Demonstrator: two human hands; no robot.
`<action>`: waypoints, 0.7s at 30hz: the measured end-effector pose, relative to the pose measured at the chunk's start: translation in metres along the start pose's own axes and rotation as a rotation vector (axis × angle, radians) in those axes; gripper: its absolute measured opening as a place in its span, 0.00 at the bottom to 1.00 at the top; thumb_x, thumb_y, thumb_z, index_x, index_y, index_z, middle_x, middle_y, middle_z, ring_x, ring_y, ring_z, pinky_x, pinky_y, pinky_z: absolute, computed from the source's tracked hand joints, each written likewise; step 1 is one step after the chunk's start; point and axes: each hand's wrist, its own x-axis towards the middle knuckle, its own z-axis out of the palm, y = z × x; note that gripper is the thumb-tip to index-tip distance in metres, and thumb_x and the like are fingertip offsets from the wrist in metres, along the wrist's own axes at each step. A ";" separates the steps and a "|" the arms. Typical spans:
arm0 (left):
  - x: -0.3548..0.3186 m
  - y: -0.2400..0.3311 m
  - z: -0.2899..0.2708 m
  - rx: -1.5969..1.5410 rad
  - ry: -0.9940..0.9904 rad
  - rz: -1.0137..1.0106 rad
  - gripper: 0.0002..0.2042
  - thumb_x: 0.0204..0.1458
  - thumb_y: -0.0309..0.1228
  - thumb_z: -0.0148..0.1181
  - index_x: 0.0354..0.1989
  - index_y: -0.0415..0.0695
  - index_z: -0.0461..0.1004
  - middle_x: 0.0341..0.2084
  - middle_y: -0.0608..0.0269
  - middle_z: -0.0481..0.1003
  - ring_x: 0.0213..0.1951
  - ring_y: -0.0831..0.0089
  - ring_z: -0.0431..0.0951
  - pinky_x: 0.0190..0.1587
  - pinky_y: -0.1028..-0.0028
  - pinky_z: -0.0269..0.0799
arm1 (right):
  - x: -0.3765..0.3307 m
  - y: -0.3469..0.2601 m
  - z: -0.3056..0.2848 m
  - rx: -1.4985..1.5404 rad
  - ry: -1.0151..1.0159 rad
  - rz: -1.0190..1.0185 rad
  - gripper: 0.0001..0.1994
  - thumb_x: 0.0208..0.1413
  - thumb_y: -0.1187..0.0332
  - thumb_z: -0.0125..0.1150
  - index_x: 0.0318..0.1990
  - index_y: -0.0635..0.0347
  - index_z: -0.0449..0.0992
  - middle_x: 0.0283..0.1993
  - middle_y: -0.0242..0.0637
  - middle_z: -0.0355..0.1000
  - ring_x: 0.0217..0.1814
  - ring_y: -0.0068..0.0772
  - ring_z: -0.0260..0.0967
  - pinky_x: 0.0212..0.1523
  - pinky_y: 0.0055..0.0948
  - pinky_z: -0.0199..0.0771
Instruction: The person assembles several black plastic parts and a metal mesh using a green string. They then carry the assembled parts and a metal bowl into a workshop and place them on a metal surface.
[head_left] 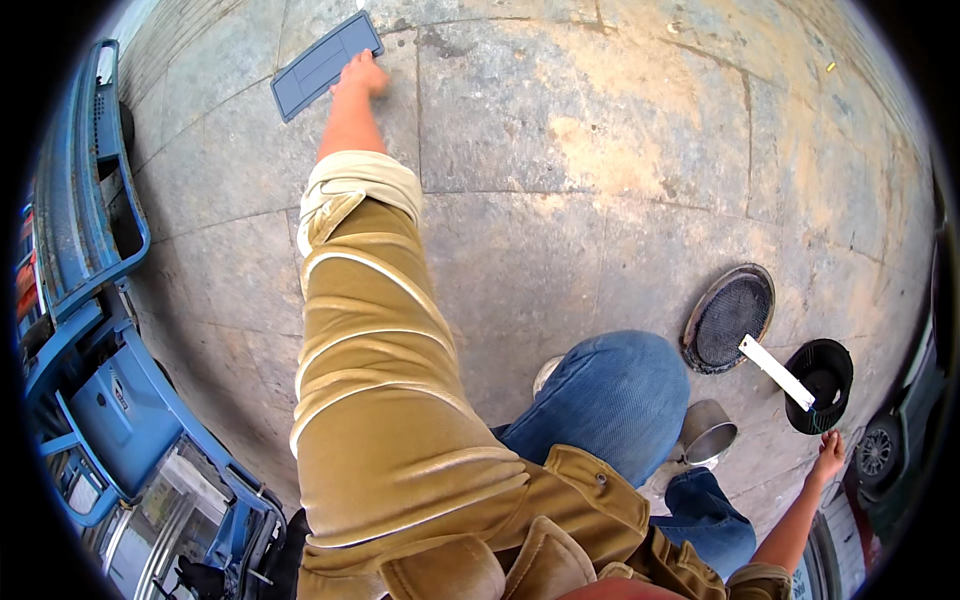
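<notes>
The left hand (361,76) is extended to the far side of the work area, back of the hand uppermost, at the right-hand part of a blue-grey rectangular panel (312,78); its fingers are partly hidden and slightly blurred, so whether they grip the panel or only rest on it cannot be told. The panel lies at a slant at the upper left of the view, its right end farther away than its left; its face is divided by straight lines, and grey stone paving (510,260) surrounds it. The right hand (827,458) is at the lower right, fingers bent and set narrow, at the near rim of a black round container (838,372); whether the fingertips hold that rim cannot be told. A white strip (775,371) spans from the edge of a round, dark, rimmed disc (728,322) to the mouth of the container, its near end over the opening; the disc has a mesh-like face and stands to the left of the container. A metal cup (708,432) is positioned beside the jeans (610,400), nearer to the body than the disc; blue metal framework (75,230) occupies the left edge, well apart from both hands.
</notes>
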 end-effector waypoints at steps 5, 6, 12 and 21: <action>-0.053 -0.002 0.000 0.209 0.145 0.171 0.17 0.45 0.30 0.45 0.46 0.44 0.63 0.46 0.55 0.65 0.51 0.61 0.65 0.49 0.54 0.58 | 0.006 -0.009 0.002 0.035 -0.036 -0.014 0.14 0.55 0.62 0.51 0.45 0.58 0.71 0.38 0.27 0.72 0.36 0.17 0.68 0.32 0.16 0.62; -0.076 0.002 0.010 0.251 0.144 0.224 0.16 0.44 0.30 0.45 0.44 0.43 0.64 0.44 0.54 0.65 0.48 0.60 0.66 0.48 0.55 0.59 | 0.010 -0.006 -0.001 0.040 -0.040 -0.014 0.14 0.55 0.62 0.51 0.45 0.58 0.71 0.38 0.27 0.72 0.36 0.16 0.68 0.32 0.16 0.62; -0.275 0.031 0.071 0.017 -0.107 0.820 0.12 0.36 0.25 0.52 0.34 0.44 0.71 0.35 0.53 0.70 0.41 0.58 0.70 0.41 0.63 0.66 | 0.021 0.005 0.012 0.194 -0.077 -0.058 0.14 0.55 0.64 0.50 0.45 0.62 0.71 0.39 0.31 0.72 0.38 0.19 0.69 0.35 0.16 0.65; -0.269 0.093 0.092 0.084 -0.096 0.909 0.26 0.36 0.39 0.63 0.46 0.45 0.65 0.44 0.59 0.66 0.49 0.64 0.65 0.49 0.62 0.59 | 0.041 0.031 0.004 0.345 -0.124 -0.178 0.15 0.56 0.66 0.49 0.48 0.65 0.68 0.44 0.37 0.70 0.44 0.25 0.68 0.45 0.20 0.66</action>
